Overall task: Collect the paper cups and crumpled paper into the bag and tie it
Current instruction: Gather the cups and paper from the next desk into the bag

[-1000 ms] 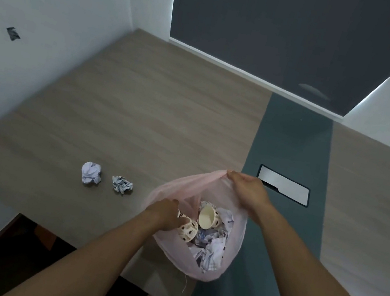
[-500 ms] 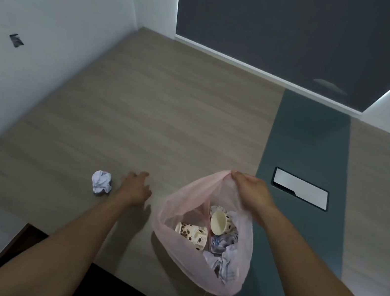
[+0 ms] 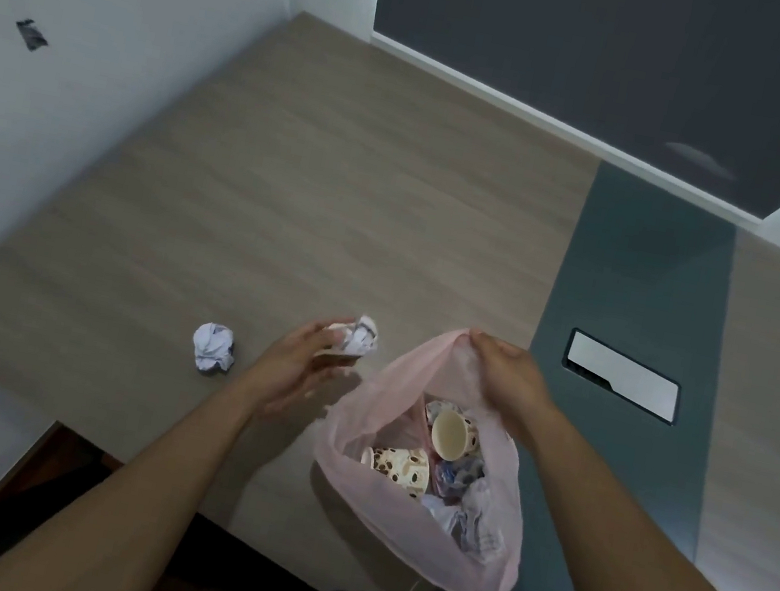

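Now raised off the surface [image 3: 294, 174], one paper ball [image 3: 361, 341] sat in the curled grip of the left hand [image 3: 307, 366], just left of the bag [image 3: 356, 503], whose rim the right hand [image 3: 503, 380] pinched open. Two cups [image 3: 399, 469] lay inside; a second paper ball [image 3: 213, 347] remained at centre left, uncollected.

Dim, even indoor light, soft shadows, mild blur, wide-angle bending of edges, bright strips beside dark panel

Thin translucent pink plastic bag [image 3: 395, 520], creased paper ball [image 3: 213, 347], matt wood-grain table [image 3: 289, 204].
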`<state>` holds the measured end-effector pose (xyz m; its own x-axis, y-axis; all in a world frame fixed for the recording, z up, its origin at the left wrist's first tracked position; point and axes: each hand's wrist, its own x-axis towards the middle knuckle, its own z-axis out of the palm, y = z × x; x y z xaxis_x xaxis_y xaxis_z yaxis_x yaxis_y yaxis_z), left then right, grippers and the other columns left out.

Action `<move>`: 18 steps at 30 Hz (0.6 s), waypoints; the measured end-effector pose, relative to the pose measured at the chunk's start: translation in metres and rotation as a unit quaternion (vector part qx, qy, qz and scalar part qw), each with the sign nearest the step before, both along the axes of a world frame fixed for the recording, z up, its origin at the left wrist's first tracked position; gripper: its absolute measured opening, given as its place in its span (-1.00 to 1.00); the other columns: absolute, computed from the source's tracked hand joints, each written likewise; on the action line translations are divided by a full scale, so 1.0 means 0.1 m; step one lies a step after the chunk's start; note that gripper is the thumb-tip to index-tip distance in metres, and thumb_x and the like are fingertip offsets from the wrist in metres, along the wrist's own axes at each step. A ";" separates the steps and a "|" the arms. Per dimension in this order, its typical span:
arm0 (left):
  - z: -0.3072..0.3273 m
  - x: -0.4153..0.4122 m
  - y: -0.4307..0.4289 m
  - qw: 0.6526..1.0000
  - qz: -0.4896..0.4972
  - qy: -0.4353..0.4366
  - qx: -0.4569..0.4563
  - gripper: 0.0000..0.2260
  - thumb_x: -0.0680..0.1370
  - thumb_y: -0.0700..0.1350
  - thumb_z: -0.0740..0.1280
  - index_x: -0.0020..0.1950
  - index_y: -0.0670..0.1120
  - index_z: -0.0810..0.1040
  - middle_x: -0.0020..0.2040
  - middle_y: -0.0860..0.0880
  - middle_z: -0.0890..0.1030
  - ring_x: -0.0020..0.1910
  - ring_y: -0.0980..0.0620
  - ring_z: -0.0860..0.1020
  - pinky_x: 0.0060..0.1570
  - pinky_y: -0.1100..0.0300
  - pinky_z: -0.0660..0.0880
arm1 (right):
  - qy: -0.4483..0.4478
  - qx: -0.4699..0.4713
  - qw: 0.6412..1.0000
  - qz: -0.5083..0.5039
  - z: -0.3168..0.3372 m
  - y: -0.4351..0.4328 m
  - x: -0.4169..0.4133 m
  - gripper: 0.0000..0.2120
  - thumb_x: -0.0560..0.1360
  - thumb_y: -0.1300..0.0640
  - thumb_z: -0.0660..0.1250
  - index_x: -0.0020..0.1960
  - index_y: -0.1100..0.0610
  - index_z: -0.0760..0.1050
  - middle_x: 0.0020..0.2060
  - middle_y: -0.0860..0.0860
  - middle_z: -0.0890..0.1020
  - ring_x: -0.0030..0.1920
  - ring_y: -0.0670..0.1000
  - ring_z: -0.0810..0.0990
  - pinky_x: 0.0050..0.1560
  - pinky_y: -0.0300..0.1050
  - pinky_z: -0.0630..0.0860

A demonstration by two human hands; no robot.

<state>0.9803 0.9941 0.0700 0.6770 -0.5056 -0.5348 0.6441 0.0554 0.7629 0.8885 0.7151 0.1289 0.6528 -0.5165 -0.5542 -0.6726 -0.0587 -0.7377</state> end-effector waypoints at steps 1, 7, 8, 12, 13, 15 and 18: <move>0.16 0.01 -0.04 0.995 -0.016 0.038 -0.086 -0.70 0.68 -0.11 0.40 0.42 -0.05 0.64 0.31 -0.15 0.70 0.13 -0.05 0.70 0.03 0.18 0.64 | 0.003 0.006 1.000 0.000 -0.01 0.01 0.03 -0.59 0.68 -0.25 0.32 0.30 -0.01 0.73 0.09 -0.01 0.76 0.14 0.10 0.71 0.31 0.04 0.61; 0.49 -0.18 -0.36 0.940 -0.333 0.032 -0.071 -0.70 0.67 -0.25 0.42 0.42 -0.13 0.63 0.33 -0.21 0.68 0.27 -0.16 0.67 0.27 0.03 0.65 | -0.002 0.016 1.000 0.005 0.07 0.09 0.17 -0.64 0.72 -0.21 0.27 0.28 -0.02 0.70 0.10 0.03 0.71 0.11 0.11 0.67 0.25 0.04 0.60; 0.42 -0.24 -0.44 0.939 -0.343 0.011 -0.021 -0.70 0.65 -0.22 0.47 0.39 -0.16 0.64 0.31 -0.23 0.69 0.26 -0.16 0.69 0.29 -0.03 0.65 | 0.000 0.021 1.000 0.003 0.09 0.11 0.18 -0.66 0.71 -0.22 0.28 0.17 -0.02 0.71 0.00 0.03 0.73 0.01 0.09 0.68 0.11 0.01 0.62; -0.03 -0.34 -0.59 0.932 -0.255 -0.140 0.217 -0.73 0.54 -0.03 0.60 0.20 -0.05 0.72 0.10 -0.03 0.76 0.09 -0.02 0.73 0.24 -0.10 0.67 | 0.001 0.033 0.999 -0.007 0.15 0.14 0.22 -0.65 0.70 -0.20 0.30 -0.03 0.01 0.70 -0.41 -0.10 0.63 -0.33 0.03 0.55 -0.27 -0.13 0.43; -0.11 -0.35 -0.59 0.912 -0.244 -0.186 0.271 -0.75 0.53 0.01 0.59 0.17 -0.02 0.72 0.08 0.03 0.75 0.07 -0.01 0.72 0.20 -0.04 0.67 | -0.003 0.033 0.999 -0.005 0.16 0.14 0.23 -0.66 0.71 -0.19 0.30 -0.06 -0.01 0.68 -0.46 -0.13 0.61 -0.35 0.00 0.53 -0.29 -0.14 0.41; -0.15 -0.36 -0.59 0.886 -0.224 -0.236 0.331 -0.76 0.55 0.03 0.55 0.16 -0.02 0.70 0.09 0.04 0.74 0.10 -0.04 0.68 0.09 0.12 0.59 | -0.006 0.044 0.999 0.004 0.20 0.17 0.23 -0.66 0.72 -0.16 0.29 -0.07 0.00 0.67 -0.49 -0.12 0.57 -0.41 -0.02 0.48 -0.32 -0.16 0.36; -0.13 -0.28 -0.55 0.873 -0.220 -0.247 0.359 -0.57 0.59 0.08 0.51 0.40 -0.07 0.63 0.24 -0.05 0.71 0.24 -0.07 0.66 0.06 0.23 0.44 | -0.019 0.051 0.998 0.010 0.20 0.18 0.25 -0.66 0.73 -0.16 0.29 0.06 0.03 0.72 -0.46 -0.09 0.58 -0.41 -0.03 0.47 -0.31 -0.15 0.37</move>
